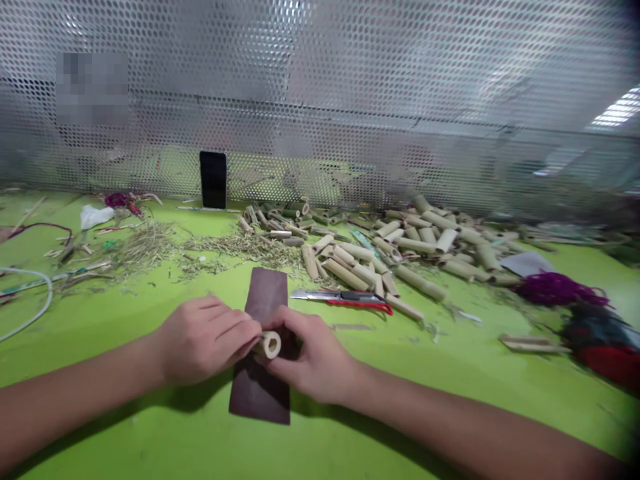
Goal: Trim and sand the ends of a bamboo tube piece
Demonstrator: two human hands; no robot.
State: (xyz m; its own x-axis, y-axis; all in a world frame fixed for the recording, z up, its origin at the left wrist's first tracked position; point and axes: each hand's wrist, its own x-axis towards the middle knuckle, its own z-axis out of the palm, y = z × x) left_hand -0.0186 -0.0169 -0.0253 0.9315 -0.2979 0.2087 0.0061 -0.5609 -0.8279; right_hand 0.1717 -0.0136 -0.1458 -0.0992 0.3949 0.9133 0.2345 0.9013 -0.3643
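Note:
A short bamboo tube [271,345] is held between my two hands, its hollow cut end turned toward me and to the right. My left hand [205,341] wraps its fingers round the far part of the tube, which is mostly hidden. Thumb and forefinger of my right hand [313,353] pinch it near the cut end. Beneath both hands lies a dark brown strip of sandpaper [263,400] on the green table. Just beyond my right hand rests a red and black utility knife [350,298] with its blade out.
Several cut bamboo pieces [420,243] are heaped at the back right, with shavings [240,247] to their left. A phone [213,180] leans on the perforated metal screen [320,93]. Purple string [557,290] and a red and black tool [605,347] lie right; a white cable [47,303] curves left.

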